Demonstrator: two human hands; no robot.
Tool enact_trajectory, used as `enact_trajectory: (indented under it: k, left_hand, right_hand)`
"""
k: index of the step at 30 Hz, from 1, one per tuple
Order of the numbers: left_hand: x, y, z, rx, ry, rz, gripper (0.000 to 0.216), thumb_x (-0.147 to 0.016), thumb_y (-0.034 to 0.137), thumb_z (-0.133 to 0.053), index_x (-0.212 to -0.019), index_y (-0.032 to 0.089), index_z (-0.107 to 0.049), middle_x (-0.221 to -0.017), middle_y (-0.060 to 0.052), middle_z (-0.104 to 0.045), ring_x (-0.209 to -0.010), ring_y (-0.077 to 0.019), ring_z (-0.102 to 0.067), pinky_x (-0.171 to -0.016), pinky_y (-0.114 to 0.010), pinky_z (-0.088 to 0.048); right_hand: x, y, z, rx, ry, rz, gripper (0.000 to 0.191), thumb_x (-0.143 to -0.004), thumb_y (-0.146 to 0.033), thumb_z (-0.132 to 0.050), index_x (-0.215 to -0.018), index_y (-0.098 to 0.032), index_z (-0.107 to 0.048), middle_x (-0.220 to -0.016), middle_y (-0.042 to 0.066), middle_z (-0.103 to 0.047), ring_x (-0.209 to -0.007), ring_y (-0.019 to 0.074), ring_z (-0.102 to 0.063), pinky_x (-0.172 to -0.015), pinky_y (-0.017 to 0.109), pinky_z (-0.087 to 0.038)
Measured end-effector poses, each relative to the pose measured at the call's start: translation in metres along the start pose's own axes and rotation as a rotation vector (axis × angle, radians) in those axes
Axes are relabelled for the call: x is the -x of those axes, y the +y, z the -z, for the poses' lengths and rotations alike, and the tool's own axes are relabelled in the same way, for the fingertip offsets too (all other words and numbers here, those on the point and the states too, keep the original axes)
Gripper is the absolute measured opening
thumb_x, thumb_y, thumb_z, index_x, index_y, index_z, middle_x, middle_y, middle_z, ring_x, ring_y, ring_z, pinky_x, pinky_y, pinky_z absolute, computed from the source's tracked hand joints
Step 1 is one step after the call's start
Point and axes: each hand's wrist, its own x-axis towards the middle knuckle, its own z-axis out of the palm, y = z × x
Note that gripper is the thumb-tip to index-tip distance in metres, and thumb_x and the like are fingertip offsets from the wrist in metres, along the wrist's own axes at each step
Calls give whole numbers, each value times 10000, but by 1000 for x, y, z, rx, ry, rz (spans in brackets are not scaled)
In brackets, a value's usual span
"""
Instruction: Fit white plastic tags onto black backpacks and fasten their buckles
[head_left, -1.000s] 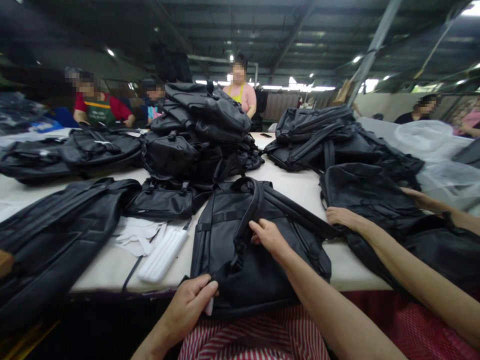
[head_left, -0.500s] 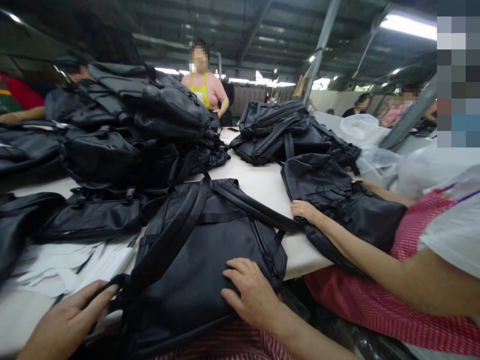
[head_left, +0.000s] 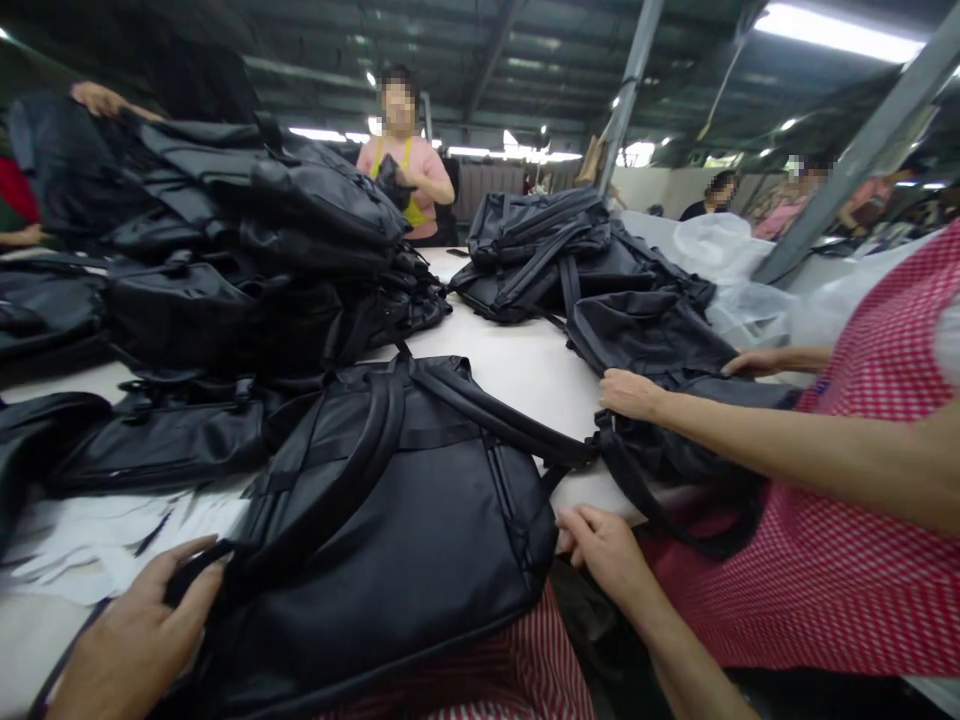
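Black, smooth, leather-look backpack (head_left: 427, 550), roughly rectangular, lies strap side up at the near edge of the white-topped bench (head_left: 510, 370), lower end jutting over that edge above red-and-white striped cloth (head_left: 551, 650). It sits between the two hands. Left hand (head_left: 142, 630) is just off the bag's left side, thumb and fingers pinching a black strap piece (head_left: 196, 572) there. Right hand (head_left: 604, 550) is at the bag's lower right side, fingers bent, tips against it; cannot tell whether they pinch the side.

Near edge, left: flat white paper-like pieces (head_left: 82, 545), just beyond left hand. Farther in on the left, a high heap of black bags (head_left: 262, 240); toward the far edge, a lower pile of black backpacks (head_left: 540, 240). Right: a co-worker's hand (head_left: 630, 393) on another black bag (head_left: 645, 335).
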Motion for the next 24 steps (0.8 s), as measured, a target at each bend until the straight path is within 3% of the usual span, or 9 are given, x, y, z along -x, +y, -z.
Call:
enact_trajectory:
  k: [3, 5, 7, 10, 14, 17, 20, 22, 24]
  left_hand:
    - [9, 21, 8, 102, 136, -167, 229, -822, 418, -368, -1013, 355, -478, -1108, 116, -588, -967, -227, -573, -851, -368, -449]
    - [19, 46, 19, 178, 316, -319, 252, -794, 349, -414, -1034, 350, -491, -1209, 108, -516, -1107, -264, -490, -983, -410, -356]
    - [33, 75, 29, 298, 375, -437, 306, -781, 300, -444, -1081, 321, -497, -1211, 43, -514, -1135, -252, -470, -1039, -395, -300]
    - [55, 119, 31, 544, 75, -589, 282, -779, 297, -492, -1053, 270, -554, -1152, -17, -561, -1102, -214, -501, -1008, -328, -342]
    - [66, 168, 12, 760, -362, -565, 274, -778, 327, -530, -1024, 238, -616, -1130, -47, -601, -1078, -214, -521, -968, -329, -368]
    - [61, 192, -6, 1031, -606, -358, 374, -770, 369, -557, -1096, 189, -582, -1108, -84, -625, -1038, -213, -554, -926, -334, -397]
    - [53, 205, -16, 1314, -740, -159, 462, -795, 447, -510, -1124, 128, -566, -1076, -121, -642, -1010, -224, -575, -887, -346, -420]
    - [52, 207, -19, 1406, -797, -149, 467, -803, 469, -491, -1081, 111, -601, -1027, -120, -663, -974, -230, -592, -869, -352, -431]
    - [54, 208, -19, 1380, -839, -201, 408, -746, 423, -592, -1011, 117, -643, -977, -97, -684, -939, -237, -605, -849, -343, -446]
  right_hand:
    - [-19, 29, 7, -13, 19, -100, 439, -790, -527, -471, -570, -154, -547, -467, -28, -523, -359, 77, -436, -415, 208, -329]
    - [-30, 32, -1, -170, 37, -167, 440, -749, -554, -508, -567, -153, -524, -462, -36, -494, -330, 59, -379, -359, 195, -264]
    - [-42, 26, -11, -434, 70, -249, 403, -677, -539, -594, -603, -152, -515, -485, -43, -480, -321, 41, -335, -321, 172, -181]
    - [-58, 9, -20, -734, 122, -281, 356, -550, -416, -712, -656, -157, -491, -540, -48, -477, -358, 31, -351, -317, 143, -131]
    - [-63, -22, -23, -784, 169, -185, 323, -534, -312, -690, -663, -186, -421, -517, -85, -409, -393, 36, -361, -332, 136, -140]
    - [-39, -51, -32, -536, 65, 57, 189, -652, -272, -609, -696, -195, -442, -467, -89, -396, -392, 58, -367, -367, 161, -238]
    - [3, -72, -51, 119, -181, 528, 42, -711, -149, -511, -727, -187, -505, -611, -16, -557, -555, 116, -522, -527, 218, -387]
    - [26, -76, -66, 517, -312, 709, 150, -703, -84, -463, -784, -179, -547, -740, 35, -621, -645, 158, -576, -574, 248, -410]
    - [38, -75, -78, 762, -392, 764, 269, -707, -52, -433, -907, -167, -570, -818, 70, -648, -671, 182, -600, -568, 257, -421]
